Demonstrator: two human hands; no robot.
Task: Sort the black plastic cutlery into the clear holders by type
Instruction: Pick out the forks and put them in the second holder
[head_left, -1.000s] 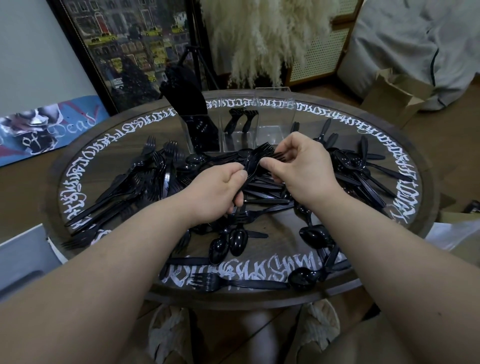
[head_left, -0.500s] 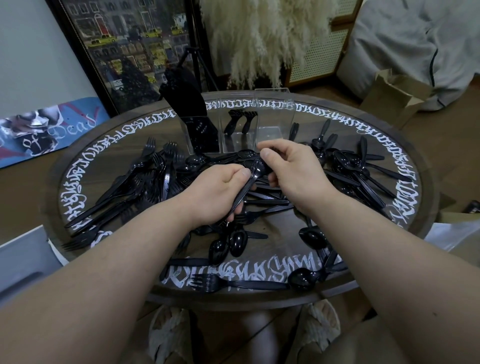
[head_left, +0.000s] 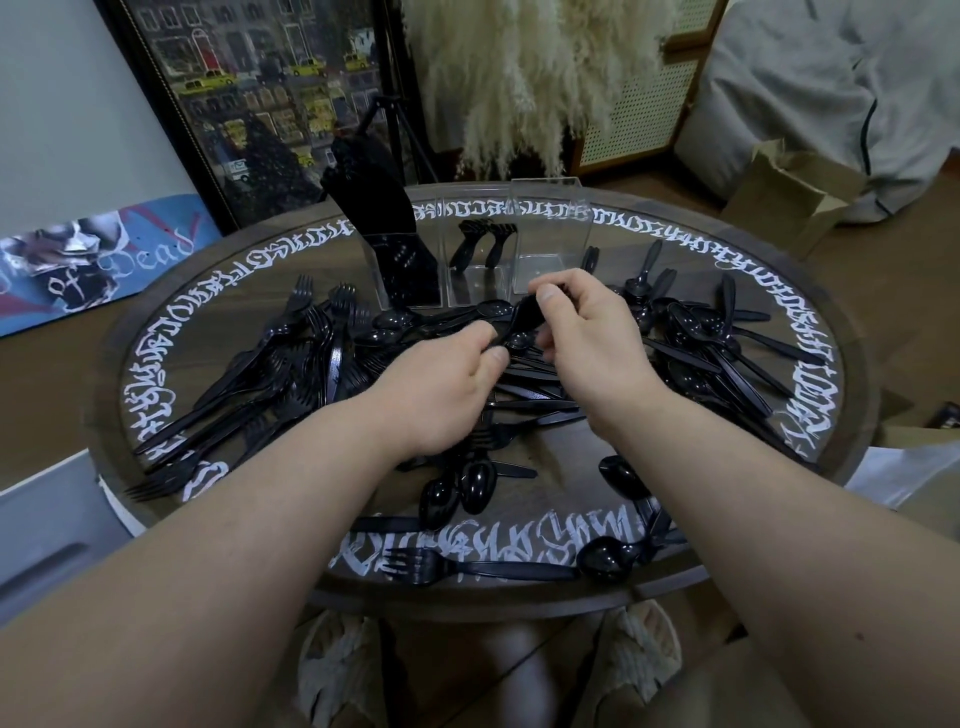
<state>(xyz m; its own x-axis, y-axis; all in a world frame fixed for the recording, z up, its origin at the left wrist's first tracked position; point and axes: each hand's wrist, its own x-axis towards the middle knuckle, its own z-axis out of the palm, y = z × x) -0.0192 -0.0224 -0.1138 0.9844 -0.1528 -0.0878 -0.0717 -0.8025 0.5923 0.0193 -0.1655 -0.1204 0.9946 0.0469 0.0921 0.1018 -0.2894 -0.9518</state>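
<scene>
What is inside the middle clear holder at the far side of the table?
In the middle clear holder, two black forks stand with tines up, leaning left. The lower handles blur behind glare on the clear front wall, so I cannot tell whether more pieces lie at the bottom.

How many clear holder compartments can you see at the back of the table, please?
3: the left compartment packed with black cutlery, the middle compartment holding two forks, and the right compartment, apparently empty.
</scene>
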